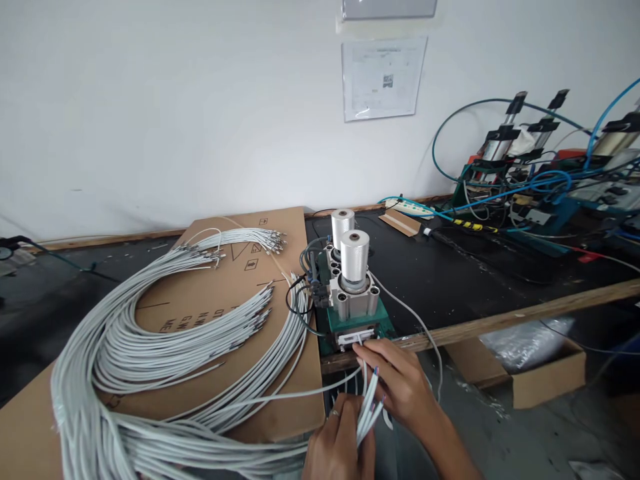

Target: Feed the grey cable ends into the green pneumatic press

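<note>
My left hand (337, 440), with a ring on one finger, is closed around a small bunch of white cables (369, 408) whose ends show coloured wires. My right hand (400, 381) pinches a single white cable (361, 353) at the white slot (356, 338) in the front of a small pneumatic press (355, 303). Whether the cable's tip is inside the slot or just against it, I cannot tell. The press has a green base and two knurled metal cylinders on top. Left of it, a large curved bundle of white cables (95, 373) lies on cardboard (235, 293).
The black bench (440, 287) has a wooden front edge. Other pneumatic machines (505, 153) with blue hoses stand at the right. A power strip (407, 208) lies near the wall. An open carton (540, 373) holding clear plastic sits below the bench at right.
</note>
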### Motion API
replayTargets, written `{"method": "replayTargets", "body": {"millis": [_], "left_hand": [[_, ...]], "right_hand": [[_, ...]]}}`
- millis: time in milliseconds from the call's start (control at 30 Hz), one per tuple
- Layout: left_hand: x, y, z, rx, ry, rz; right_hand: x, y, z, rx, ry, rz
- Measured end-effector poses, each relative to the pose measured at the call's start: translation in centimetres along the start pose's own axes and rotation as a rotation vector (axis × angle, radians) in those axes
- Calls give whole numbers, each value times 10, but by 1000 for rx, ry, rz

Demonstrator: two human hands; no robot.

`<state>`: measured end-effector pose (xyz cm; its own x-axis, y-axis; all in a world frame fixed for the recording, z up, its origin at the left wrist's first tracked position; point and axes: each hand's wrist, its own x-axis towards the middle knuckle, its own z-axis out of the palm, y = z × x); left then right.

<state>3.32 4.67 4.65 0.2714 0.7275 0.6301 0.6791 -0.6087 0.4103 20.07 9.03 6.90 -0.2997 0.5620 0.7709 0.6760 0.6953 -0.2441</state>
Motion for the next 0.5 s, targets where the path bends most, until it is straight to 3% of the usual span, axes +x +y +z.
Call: {"method": "replayTargets", "body": {"millis": [333,500], "left_hand": [[6,0,-7,-91,-40,5],[-4,3,-9,-155,-65,-29]], "right_hand": [[-1,-1,1,-35,5,11],[-7,-11,-10,-78,24,-45]]}}
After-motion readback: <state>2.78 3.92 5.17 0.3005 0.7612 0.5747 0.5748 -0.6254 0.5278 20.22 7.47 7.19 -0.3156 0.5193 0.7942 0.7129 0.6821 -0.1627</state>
